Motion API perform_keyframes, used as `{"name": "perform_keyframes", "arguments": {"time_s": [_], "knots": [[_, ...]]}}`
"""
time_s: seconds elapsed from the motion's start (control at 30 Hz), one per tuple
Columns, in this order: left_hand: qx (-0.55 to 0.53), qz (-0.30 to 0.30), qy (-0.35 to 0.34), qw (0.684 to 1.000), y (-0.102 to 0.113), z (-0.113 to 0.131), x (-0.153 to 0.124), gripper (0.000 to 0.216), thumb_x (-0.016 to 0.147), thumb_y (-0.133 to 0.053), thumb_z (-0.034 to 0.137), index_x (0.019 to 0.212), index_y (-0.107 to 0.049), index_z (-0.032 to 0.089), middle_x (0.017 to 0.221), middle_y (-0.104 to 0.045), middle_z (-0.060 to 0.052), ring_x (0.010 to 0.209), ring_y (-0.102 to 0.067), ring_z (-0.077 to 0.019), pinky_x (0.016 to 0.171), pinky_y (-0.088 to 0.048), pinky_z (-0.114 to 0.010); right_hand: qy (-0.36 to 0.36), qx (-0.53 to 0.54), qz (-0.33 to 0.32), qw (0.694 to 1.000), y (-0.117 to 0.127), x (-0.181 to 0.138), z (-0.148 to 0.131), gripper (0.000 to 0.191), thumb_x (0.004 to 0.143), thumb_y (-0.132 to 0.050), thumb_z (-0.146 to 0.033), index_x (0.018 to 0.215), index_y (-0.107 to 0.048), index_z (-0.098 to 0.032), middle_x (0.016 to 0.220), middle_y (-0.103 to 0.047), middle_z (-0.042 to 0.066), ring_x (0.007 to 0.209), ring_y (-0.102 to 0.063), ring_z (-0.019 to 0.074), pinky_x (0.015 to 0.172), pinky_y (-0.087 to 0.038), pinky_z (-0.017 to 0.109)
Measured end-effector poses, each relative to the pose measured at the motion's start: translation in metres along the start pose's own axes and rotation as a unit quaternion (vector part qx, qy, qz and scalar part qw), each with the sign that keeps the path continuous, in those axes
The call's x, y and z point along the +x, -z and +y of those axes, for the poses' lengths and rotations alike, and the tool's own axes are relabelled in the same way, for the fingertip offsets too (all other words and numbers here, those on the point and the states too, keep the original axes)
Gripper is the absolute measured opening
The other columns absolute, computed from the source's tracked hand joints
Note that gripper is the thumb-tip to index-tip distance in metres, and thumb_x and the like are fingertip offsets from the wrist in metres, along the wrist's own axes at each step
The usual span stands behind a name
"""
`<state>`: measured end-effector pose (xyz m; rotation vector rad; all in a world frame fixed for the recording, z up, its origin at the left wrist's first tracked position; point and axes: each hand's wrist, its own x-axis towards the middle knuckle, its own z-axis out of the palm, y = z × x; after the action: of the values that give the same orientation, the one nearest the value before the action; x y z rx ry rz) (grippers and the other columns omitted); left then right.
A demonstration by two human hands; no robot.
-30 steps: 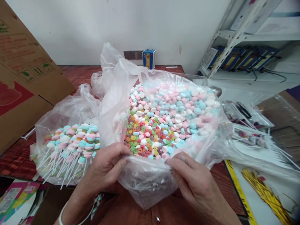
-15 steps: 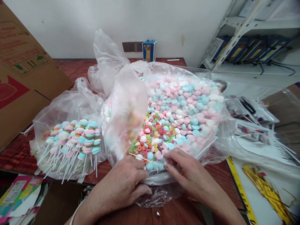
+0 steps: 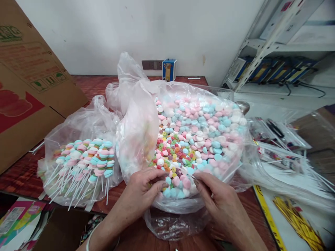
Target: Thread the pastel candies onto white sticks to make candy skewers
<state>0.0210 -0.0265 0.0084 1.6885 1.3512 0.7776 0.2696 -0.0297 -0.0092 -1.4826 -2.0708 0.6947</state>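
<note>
Head view, L hand (image 3: 143, 190): at the near edge of the candy pile, fingers bent, thumb close to fingertips; can't tell if it's pinching a candy.
R hand (image 3: 220, 198): across from L hand, same near edge, thumb & finger close tog.; what's at the tips is too small, so can't tell if it's got anything.
Soft candies (image 3: 206, 143): pink, blue & white, in a big pile in the mid., some right btw the hands.
Candy rings (image 3: 174, 153): small, lots of colors, mixed in nr. the hands.
Clear bag (image 3: 180, 207): around the pile, bunched up on the L side.
Candy sticks (image 3: 91, 157): heap w/ white sticks, L of pile, on or in another bag (image 3: 75, 123), can't tell which.
Table (image 3: 89, 85): red-brown, under the bags.
Brown box (image 3: 31, 83): big, far L.
Gold strips (image 3: 298, 221): bunch, low R.
</note>
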Motion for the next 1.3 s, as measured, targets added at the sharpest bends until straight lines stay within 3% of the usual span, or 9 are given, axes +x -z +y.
{"name": "perform_keyframes", "arguments": {"time_s": [0.23,0.43,0.53,0.7,0.8,0.93,1.03,1.17,1.3], "knots": [[-0.311,0.031,0.066,0.948,-0.028,0.007,0.027,0.037,0.091,-0.062,0.047,0.106,-0.073,0.014,0.069,-0.069,-0.003,0.062,-0.066,-0.0155,0.061,-0.051,-0.027,0.027,0.027,0.035,0.999,-0.006,-0.007,0.009,0.020,0.097,-0.052,-0.029,0.103,-0.070,-0.025,0.095,-0.076,0.003,0.083,-0.072,0.0183,0.071,-0.054,0.025],[-0.347,0.051,0.039,0.936,-0.032,0.015,0.030,0.034,0.081,-0.076,0.046,0.092,-0.076,0.014,0.068,-0.070,-0.003,0.063,-0.066,-0.0148,0.059,-0.056,-0.026,0.002,0.065,0.039,0.997,-0.008,-0.010,0.014,0.020,0.097,-0.054,-0.034,0.097,-0.072,-0.025,0.090,-0.075,0.003,0.080,-0.070,0.0195,0.071,-0.055,0.027],[-0.359,0.090,0.038,0.928,-0.027,0.013,0.027,0.029,0.082,-0.077,0.043,0.093,-0.076,0.016,0.074,-0.074,-0.004,0.068,-0.072,-0.0160,0.065,-0.059,-0.027,-0.053,0.065,0.134,0.987,-0.007,-0.011,0.013,0.029,0.093,-0.060,-0.043,0.112,-0.069,-0.024,0.110,-0.073,0.008,0.093,-0.069,0.0235,0.083,-0.055,0.035],[-0.322,0.214,-0.053,0.921,-0.025,0.014,0.022,0.010,0.085,-0.077,0.029,0.094,-0.076,0.023,0.090,-0.080,-0.001,0.083,-0.076,-0.0156,0.079,-0.061,-0.026,-0.176,0.223,0.218,0.934,-0.012,-0.009,-0.003,0.051,0.091,-0.062,-0.053,0.132,-0.063,-0.023,0.127,-0.069,0.013,0.109,-0.066,0.0293,0.095,-0.052,0.047],[-0.226,0.121,-0.181,0.949,-0.036,0.018,0.019,0.010,0.086,-0.075,0.017,0.092,-0.077,0.024,0.091,-0.080,-0.001,0.086,-0.076,-0.0152,0.081,-0.060,-0.025,-0.146,0.477,0.140,0.855,-0.017,0.003,-0.025,0.041,0.095,-0.055,-0.054,0.118,-0.071,-0.024,0.113,-0.075,0.012,0.100,-0.071,0.0270,0.085,-0.057,0.044],[-0.047,0.057,-0.272,0.960,-0.049,0.012,0.020,0.034,0.090,-0.066,0.010,0.122,-0.069,0.022,0.105,-0.079,-0.007,0.093,-0.074,-0.0165,0.085,-0.059,-0.028,-0.107,0.586,0.229,0.770,-0.004,0.015,-0.037,0.021,0.094,-0.062,-0.044,0.095,-0.073,-0.026,0.075,-0.071,0.001,0.074,-0.070,0.0188,0.070,-0.056,0.033],[0.080,0.070,-0.240,0.965,-0.043,0.000,0.022,0.035,0.095,-0.058,0.012,0.128,-0.065,0.020,0.106,-0.076,-0.009,0.095,-0.071,-0.0181,0.085,-0.057,-0.032,-0.110,0.473,0.276,0.829,0.013,0.014,-0.023,0.021,0.098,-0.058,-0.042,0.104,-0.072,-0.028,0.059,-0.051,-0.007,0.048,-0.047,0.0097,0.049,-0.038,0.022],[0.213,-0.022,-0.174,0.961,-0.031,-0.006,0.023,0.020,0.096,-0.057,0.019,0.109,-0.073,0.020,0.097,-0.072,-0.007,0.094,-0.066,-0.0212,0.084,-0.053,-0.034,-0.066,0.173,0.106,0.977,0.011,0.018,-0.005,0.019,0.097,-0.057,-0.031,0.103,-0.073,-0.023,0.083,-0.066,0.001,0.075,-0.061,0.0167,0.067,-0.044,0.027],[0.306,-0.073,-0.160,0.936,-0.035,-0.008,0.024,0.021,0.099,-0.052,0.023,0.098,-0.073,0.019,0.090,-0.067,-0.006,0.088,-0.062,-0.0211,0.077,-0.050,-0.033,-0.081,-0.065,-0.006,0.995,-0.014,0.032,-0.009,0.019,0.097,-0.052,-0.024,0.091,-0.070,-0.019,0.089,-0.067,0.007,0.080,-0.062,0.0227,0.068,-0.041,0.032]]}}
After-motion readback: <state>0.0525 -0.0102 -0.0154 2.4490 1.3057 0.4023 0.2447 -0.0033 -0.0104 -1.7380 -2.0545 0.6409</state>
